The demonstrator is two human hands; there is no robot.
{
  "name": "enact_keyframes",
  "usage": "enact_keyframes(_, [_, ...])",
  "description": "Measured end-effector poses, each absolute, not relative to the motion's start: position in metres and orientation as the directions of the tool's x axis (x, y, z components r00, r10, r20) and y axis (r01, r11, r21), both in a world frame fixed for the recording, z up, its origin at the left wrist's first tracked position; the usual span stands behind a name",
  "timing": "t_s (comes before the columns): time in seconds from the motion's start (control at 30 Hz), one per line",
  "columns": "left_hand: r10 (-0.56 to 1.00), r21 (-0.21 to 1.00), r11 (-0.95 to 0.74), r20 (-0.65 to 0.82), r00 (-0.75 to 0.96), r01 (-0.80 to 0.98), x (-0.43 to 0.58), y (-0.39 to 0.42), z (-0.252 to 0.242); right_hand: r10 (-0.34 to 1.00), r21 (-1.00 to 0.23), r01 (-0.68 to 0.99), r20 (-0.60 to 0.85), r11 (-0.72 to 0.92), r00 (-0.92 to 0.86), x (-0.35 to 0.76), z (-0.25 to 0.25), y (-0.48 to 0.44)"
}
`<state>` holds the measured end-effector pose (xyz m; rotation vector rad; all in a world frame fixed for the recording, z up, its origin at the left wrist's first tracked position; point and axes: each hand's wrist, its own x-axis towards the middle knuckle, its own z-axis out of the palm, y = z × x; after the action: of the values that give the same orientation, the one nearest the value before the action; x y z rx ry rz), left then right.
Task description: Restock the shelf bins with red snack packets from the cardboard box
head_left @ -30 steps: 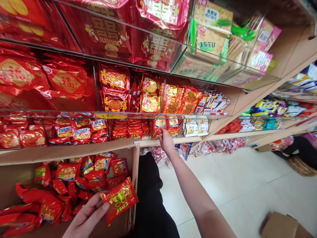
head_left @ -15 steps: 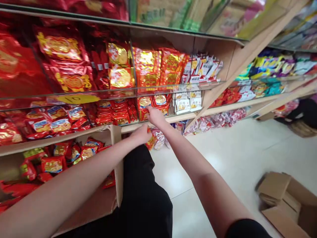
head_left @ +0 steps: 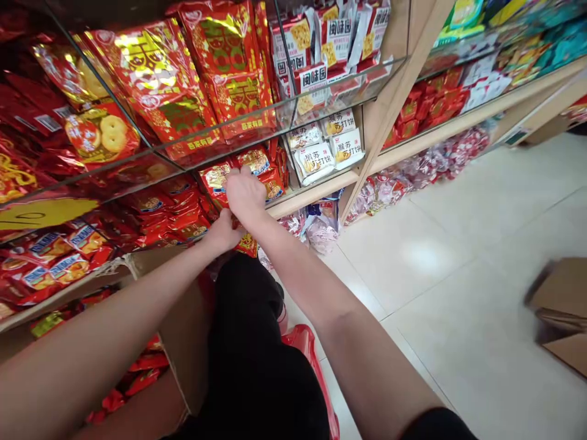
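My right hand [head_left: 246,192] reaches into a low shelf compartment, its fingers bent down onto a red snack packet [head_left: 216,178]; the fingertips are partly hidden. Just below and to the left, at the shelf's front edge, my left hand [head_left: 223,232] is closed. A red and gold packet [head_left: 247,245] shows beside its fingers, partly covered by my right forearm. Other red packets [head_left: 254,160] stand in the same compartment, just behind my right hand. To the right, past a glass divider, sit white biscuit packets [head_left: 315,159].
An open cardboard box [head_left: 181,330] with red packets stands against my leg on the left. A red plastic stool [head_left: 302,339] is below me. Bagged goods [head_left: 323,232] lie under the shelf. Another carton [head_left: 562,293] rests on the tiled floor at right. A glass shelf edge [head_left: 220,143] runs above my hands.
The view has moved closer to the shelf and turned, so the shelves look larger and the red stool shows. Both hands stay at the same compartment, now closer together.
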<state>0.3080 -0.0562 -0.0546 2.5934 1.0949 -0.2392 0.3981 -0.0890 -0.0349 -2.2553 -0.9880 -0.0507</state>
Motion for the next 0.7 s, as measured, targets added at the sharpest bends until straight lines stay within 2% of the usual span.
enact_keyframes(0.2, [0.675,0.182,-0.64,-0.331,0.659,0.746,0.305,-0.058,-0.053,0.612,-0.605,0.645,0.305,-0.468,0.73,0.392,-0.039,-0.088])
enact_keyframes(0.37, [0.687,0.157,-0.629,-0.346,0.639,0.761,0.303,-0.061,-0.051,0.628,-0.584,0.717,0.407,-0.379,0.663,0.396,-0.046,-0.092])
enact_keyframes(0.43, [0.683,0.164,-0.632,-0.344,0.644,0.758,0.303,-0.062,-0.051,0.624,-0.614,0.71,0.415,-0.345,0.662,0.4,-0.049,-0.091])
enact_keyframes(0.6, [0.677,0.194,-0.631,-0.335,0.656,0.751,0.301,-0.062,-0.052,0.546,-0.817,0.493,0.278,-0.298,0.79,0.406,-0.043,-0.079])
enact_keyframes(0.7, [0.69,0.19,-0.623,-0.324,0.648,0.759,0.299,-0.061,-0.053,0.487,-0.866,0.385,0.199,-0.319,0.85,0.402,-0.035,-0.069])
